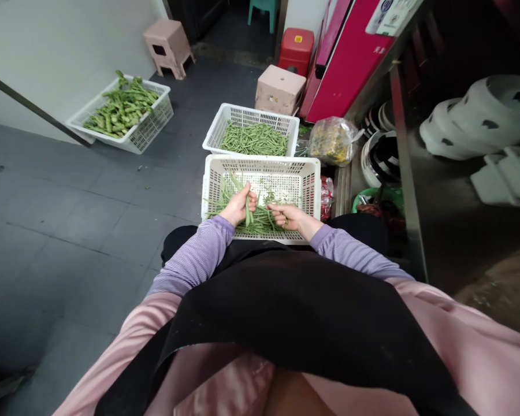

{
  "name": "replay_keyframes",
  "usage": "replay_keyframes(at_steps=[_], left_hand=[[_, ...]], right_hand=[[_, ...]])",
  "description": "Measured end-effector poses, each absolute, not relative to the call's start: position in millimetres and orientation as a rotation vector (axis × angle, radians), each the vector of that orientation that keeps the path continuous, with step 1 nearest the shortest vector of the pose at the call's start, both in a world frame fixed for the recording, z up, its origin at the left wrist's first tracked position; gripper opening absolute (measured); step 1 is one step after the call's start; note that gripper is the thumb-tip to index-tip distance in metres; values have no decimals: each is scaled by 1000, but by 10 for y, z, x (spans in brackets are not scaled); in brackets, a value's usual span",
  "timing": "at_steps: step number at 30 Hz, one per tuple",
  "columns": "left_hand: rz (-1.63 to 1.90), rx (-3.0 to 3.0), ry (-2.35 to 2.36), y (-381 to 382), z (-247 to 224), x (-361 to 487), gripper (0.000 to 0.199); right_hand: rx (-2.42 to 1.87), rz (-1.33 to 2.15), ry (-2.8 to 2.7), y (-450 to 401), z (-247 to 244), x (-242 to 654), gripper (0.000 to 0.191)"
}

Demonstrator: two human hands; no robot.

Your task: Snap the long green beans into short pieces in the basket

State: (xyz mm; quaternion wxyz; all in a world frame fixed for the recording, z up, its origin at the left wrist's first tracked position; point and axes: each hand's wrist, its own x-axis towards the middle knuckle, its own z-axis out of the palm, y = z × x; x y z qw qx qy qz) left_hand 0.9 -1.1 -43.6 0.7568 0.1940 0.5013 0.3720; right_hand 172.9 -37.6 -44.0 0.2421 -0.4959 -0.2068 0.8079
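A white plastic basket [262, 160] stands right in front of me, with long green beans [260, 224] lying along its near and left side. Over its left part, my left hand [241, 205] is closed around a few green beans that stick out above and below the fist. My right hand [285, 215] is over the near right part, its fingers pinched together at a thin green piece, apparently a bean. The two hands are a short gap apart. Small green scraps lie on the basket floor beyond them.
Behind is a second white basket [293, 136] of green beans. A basket [145, 136] of thick green stalks stands at the left. Stools [281, 88], a plastic bag [333, 141] and a metal shelf edge [405, 156] are at the right. Black fabric covers my lap.
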Motion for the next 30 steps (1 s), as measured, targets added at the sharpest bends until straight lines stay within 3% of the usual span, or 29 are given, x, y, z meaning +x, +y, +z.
replay_keyframes(at_steps=[7,12,16,20,23,26,30], left_hand=[[1017,309,983,16,-325,35,48],[1053,560,1191,18,-343,-73,37],[980,825,1254,-9,-371,-163,40],[953,995,1163,-87,-352,-155,41],[962,961,1011,-149,-290,-125,43],[888,873,887,-181,-243,-111,41],[768,859,842,-199,-284,-65,37]], right_hand=[[-1476,1920,-1164,-593,-381,1410,26],[-1407,1856,-1153,-552,-386,1493,30],[-1349,1874,-1236,-506,-409,1614,32],[-1546,1453,-1755,-465,-522,1663,32],[-1818,1204,-1864,-452,-695,1739,50],[-1863,1500,-1588,-419,-802,1852,49],[-1493,1913,-1012,-318,-661,1831,32]])
